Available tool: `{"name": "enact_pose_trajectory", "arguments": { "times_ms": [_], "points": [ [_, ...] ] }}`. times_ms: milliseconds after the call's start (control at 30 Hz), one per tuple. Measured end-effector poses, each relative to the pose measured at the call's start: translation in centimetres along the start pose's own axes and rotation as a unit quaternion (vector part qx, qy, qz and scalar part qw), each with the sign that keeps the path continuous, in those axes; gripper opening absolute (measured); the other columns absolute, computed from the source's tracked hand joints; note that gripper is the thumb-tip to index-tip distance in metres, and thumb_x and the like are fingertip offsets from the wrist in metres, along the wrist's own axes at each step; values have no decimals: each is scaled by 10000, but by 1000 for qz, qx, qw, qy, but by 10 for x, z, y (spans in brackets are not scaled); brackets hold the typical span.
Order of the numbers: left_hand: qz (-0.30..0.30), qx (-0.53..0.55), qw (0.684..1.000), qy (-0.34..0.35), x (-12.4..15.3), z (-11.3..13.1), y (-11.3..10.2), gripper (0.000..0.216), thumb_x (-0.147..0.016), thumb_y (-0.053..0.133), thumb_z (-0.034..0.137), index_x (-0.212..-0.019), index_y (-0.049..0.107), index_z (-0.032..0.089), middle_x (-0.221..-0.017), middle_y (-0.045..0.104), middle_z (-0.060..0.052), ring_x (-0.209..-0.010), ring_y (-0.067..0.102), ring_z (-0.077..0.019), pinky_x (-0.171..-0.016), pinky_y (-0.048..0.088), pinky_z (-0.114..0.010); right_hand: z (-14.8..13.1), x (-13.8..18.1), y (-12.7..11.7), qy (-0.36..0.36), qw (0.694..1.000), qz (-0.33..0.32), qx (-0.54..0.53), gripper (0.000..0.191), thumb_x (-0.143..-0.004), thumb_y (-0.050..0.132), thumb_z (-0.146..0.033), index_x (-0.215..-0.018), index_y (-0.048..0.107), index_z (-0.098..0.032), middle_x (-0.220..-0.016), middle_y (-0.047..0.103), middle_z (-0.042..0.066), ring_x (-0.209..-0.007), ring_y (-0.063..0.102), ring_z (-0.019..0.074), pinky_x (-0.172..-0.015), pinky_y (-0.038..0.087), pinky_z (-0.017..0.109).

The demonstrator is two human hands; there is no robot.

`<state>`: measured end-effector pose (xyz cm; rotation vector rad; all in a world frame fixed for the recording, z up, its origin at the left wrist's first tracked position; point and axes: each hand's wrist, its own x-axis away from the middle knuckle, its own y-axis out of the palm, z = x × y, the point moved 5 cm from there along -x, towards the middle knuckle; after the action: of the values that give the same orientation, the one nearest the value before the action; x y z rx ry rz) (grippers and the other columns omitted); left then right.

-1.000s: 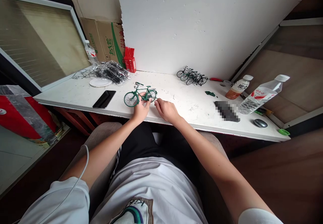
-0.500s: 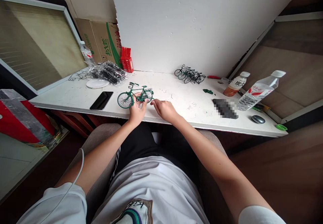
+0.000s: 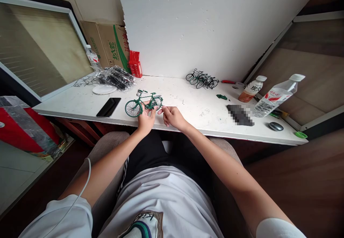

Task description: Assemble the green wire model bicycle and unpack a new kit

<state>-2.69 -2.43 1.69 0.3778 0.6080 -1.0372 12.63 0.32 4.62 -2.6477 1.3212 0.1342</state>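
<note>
A small green model bicycle (image 3: 144,102) sits above the near edge of the desk (image 3: 172,90), left of the middle, its front wheel to the left. The left hand (image 3: 146,121) grips it low around the middle, thumb on the near side and fingers behind the frame. The right hand (image 3: 173,117) is at the rear wheel (image 3: 158,103), fingers curled in; whether they touch the wheel or pinch anything small there, I cannot tell.

The bicycle looks light and fairly stiff, probably thin metal or plastic, so weight should be no trouble. The spokes, handlebar (image 3: 141,91) and other slim parts look easy to bend — better to hold it by the frame near the pedals, as here, than by a wheel rim. Wheels may turn under a finger, making them a poor grip.

A dark phone (image 3: 109,107) lies to the left; far right of the hands, more model bicycles (image 3: 202,79) stand bunched together.
</note>
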Motion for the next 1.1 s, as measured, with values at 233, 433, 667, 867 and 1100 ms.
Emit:
{"name": "enact_pose_trajectory", "arguments": {
  "times_ms": [233,433,667,867,1100],
  "points": [
    [-1,-3,1000,-10,-3,-4,-2,600,-975,732,657,-1322,559,200,-1218,756,-171,-1100,799,-287,-1065,645,-489,0,1,5,62,994,7,-88,537,-1084,499,-703,-978,639,-196,-479,326,-125,-392,398,122,-489,310,250],
    [-30,4,1000,-6,-6,-14,0,604,-967,754,634,-1327,552,193,-1249,734,-161,-1085,796,-260,-1040,651,-457,-16,5,-5,-30,928,77,362,517,-1187,351,-508,-1006,718,-193,-833,757,72,-779,709,213,-744,451,290],
    [-34,42,997,-62,-4,-19,2,689,-909,825,627,-1363,559,183,-1197,764,-161,-1055,806,-278,-1058,638,-474,-24,9,-2,-26,746,5,665,480,-1209,276,-377,-1287,676,-125,-1071,826,193,-971,781,299,-735,400,311],
    [-27,46,996,-78,-2,-16,2,625,-911,825,614,-1288,560,193,-1159,766,-138,-1021,809,-258,-1042,635,-442,-15,6,-4,-16,803,29,595,465,-1206,336,-389,-1205,732,-147,-1031,833,167,-924,776,275,-767,428,304],
    [-7,43,998,-45,-4,6,1,592,-932,817,591,-1295,561,201,-1140,748,-120,-1036,791,-245,-1038,632,-421,-4,3,-3,-77,967,103,222,628,-1126,397,-686,-932,734,-193,-626,609,0,-585,554,163,-655,438,285]
  ]
}}
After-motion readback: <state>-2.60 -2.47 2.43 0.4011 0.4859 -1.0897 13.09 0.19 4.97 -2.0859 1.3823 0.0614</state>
